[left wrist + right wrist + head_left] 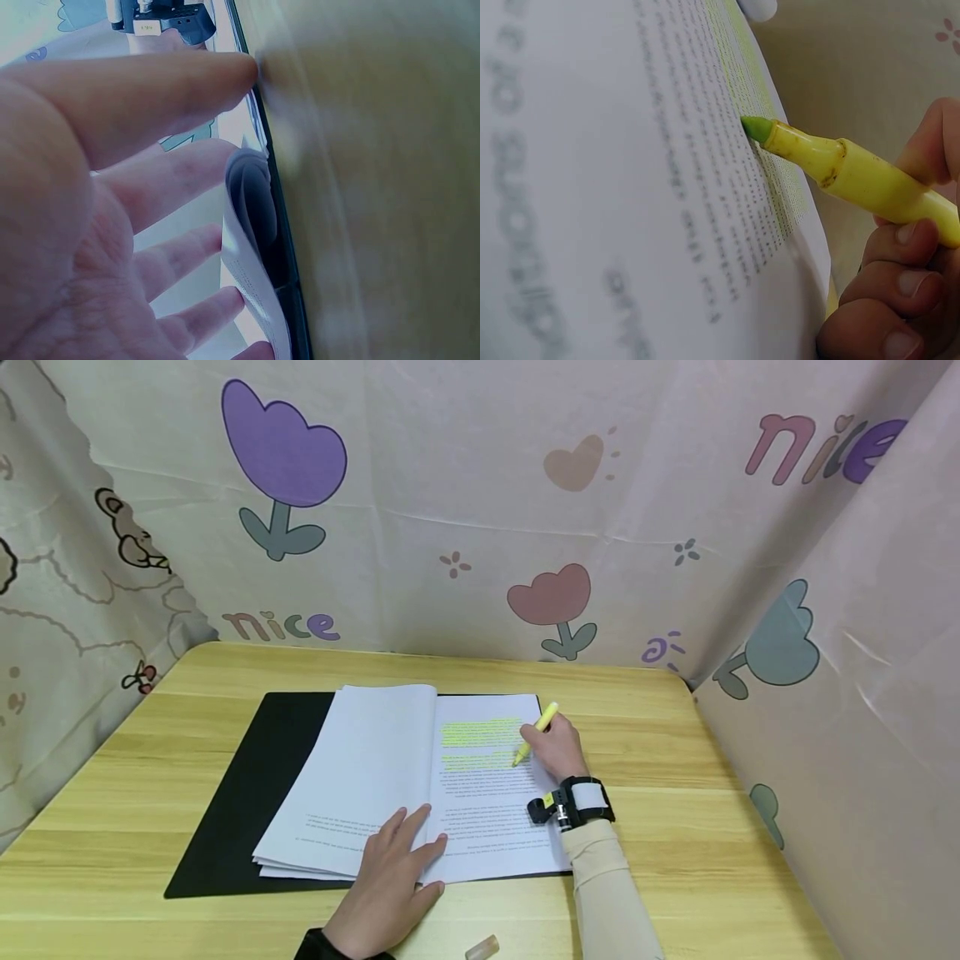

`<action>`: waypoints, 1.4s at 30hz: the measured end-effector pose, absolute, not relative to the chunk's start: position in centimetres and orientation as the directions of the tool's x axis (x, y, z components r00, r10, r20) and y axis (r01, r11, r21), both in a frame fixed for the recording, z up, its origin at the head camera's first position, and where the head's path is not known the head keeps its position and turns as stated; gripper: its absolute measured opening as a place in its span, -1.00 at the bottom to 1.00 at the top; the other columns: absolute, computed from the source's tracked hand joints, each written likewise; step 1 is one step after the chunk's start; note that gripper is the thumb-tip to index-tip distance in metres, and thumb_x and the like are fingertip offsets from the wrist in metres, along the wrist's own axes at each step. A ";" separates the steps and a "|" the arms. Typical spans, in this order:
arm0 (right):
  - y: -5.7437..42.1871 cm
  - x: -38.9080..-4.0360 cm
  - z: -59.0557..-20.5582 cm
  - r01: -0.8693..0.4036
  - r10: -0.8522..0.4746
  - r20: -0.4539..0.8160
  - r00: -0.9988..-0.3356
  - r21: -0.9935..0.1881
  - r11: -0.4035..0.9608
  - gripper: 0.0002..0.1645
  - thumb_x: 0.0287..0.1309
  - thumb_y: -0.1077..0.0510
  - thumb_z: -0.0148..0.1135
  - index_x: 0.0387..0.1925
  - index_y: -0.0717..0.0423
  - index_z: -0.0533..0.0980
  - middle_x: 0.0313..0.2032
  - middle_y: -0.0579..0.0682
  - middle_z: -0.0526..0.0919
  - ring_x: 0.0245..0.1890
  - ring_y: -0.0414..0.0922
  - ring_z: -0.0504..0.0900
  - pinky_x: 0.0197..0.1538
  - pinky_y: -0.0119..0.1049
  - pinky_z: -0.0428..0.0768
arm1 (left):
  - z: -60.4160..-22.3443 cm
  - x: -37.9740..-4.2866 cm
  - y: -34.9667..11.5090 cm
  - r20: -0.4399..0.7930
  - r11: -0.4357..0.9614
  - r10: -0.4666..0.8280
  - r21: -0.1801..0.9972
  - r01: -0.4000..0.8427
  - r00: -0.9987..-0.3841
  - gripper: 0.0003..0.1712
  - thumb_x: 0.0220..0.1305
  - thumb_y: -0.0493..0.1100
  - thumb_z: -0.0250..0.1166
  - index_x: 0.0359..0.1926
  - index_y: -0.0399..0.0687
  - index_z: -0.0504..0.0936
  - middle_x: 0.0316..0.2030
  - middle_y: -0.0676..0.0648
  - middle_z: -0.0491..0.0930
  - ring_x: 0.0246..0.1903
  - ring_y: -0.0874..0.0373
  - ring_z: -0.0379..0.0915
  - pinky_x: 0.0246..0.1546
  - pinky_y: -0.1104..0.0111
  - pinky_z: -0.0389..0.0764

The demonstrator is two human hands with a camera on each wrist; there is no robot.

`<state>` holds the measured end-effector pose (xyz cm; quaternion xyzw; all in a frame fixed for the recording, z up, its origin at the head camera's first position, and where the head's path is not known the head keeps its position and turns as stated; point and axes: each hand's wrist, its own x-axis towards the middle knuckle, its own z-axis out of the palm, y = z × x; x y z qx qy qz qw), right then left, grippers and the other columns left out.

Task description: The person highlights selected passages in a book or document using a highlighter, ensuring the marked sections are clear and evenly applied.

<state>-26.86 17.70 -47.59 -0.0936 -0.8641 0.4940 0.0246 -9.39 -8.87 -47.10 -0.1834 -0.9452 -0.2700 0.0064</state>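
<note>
My right hand [557,748] grips a yellow highlighter [547,717] near the right edge of the open pages. In the right wrist view the highlighter's green-tinted tip [757,129] meets the printed lines. Yellow marking covers two blocks of text in the upper part of the right page [495,827]. With fingers spread, my left hand [393,877] rests on the lower part of the stack, by the fold between the pages. The left wrist view shows its fingertips on the curled lower edge of the paper [251,262], thumb apart from the other fingers.
Beneath the pages lies a black folder [225,827], its left side uncovered. A small translucent cap [482,947] lies on the wooden table [675,860] near the front edge. Printed curtains [450,485] enclose the table at the back and sides.
</note>
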 end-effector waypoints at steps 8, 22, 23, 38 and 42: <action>17.7 -26.5 -47.3 0.118 0.184 -0.029 -0.982 -0.863 0.492 -0.74 0.23 0.02 0.26 -0.29 0.15 0.50 -0.45 0.03 0.43 -0.53 -0.09 0.38 -0.47 -0.30 0.32 | -47.1 -9.3 -8.8 0.110 0.790 0.340 0.505 0.347 -0.934 -0.47 0.11 -0.14 0.55 0.14 -0.18 0.74 0.45 -0.30 0.33 0.47 -0.39 0.07 0.29 -0.34 0.19; 18.1 -26.8 -47.5 0.132 0.185 -0.043 -0.982 -0.858 0.496 -0.73 0.24 0.01 0.26 -0.29 0.15 0.49 -0.49 0.01 0.39 -0.61 -0.12 0.34 -0.56 -0.32 0.29 | -47.1 -9.3 -8.9 0.114 0.786 0.342 0.510 0.350 -0.933 -0.46 0.12 -0.15 0.55 0.14 -0.19 0.73 0.45 -0.30 0.33 0.47 -0.39 0.07 0.30 -0.33 0.18; 18.2 -26.9 -47.5 0.135 0.187 -0.047 -0.981 -0.857 0.497 -0.72 0.24 0.00 0.26 -0.29 0.15 0.49 -0.49 0.01 0.39 -0.60 -0.12 0.34 -0.56 -0.32 0.30 | -47.1 -9.2 -8.9 0.113 0.786 0.340 0.510 0.348 -0.934 -0.46 0.12 -0.15 0.55 0.14 -0.19 0.73 0.45 -0.30 0.33 0.47 -0.39 0.07 0.30 -0.33 0.18; 18.5 -26.8 -47.5 0.165 0.199 -0.076 -0.977 -0.862 0.479 -0.70 0.24 -0.01 0.26 -0.33 0.16 0.46 -0.51 0.00 0.34 -0.61 -0.11 0.31 -0.57 -0.31 0.28 | -47.2 -9.3 -8.9 0.112 0.783 0.337 0.518 0.344 -0.935 -0.46 0.11 -0.15 0.55 0.14 -0.19 0.74 0.45 -0.30 0.33 0.47 -0.38 0.06 0.29 -0.34 0.17; 18.5 -26.7 -47.4 0.160 0.202 -0.068 -0.977 -0.860 0.485 -0.70 0.25 0.00 0.26 -0.33 0.16 0.46 -0.51 0.00 0.35 -0.60 -0.11 0.32 -0.57 -0.31 0.29 | -47.1 -9.3 -8.9 0.110 0.777 0.338 0.528 0.344 -0.935 -0.47 0.12 -0.16 0.54 0.14 -0.20 0.73 0.45 -0.30 0.32 0.47 -0.39 0.05 0.30 -0.34 0.16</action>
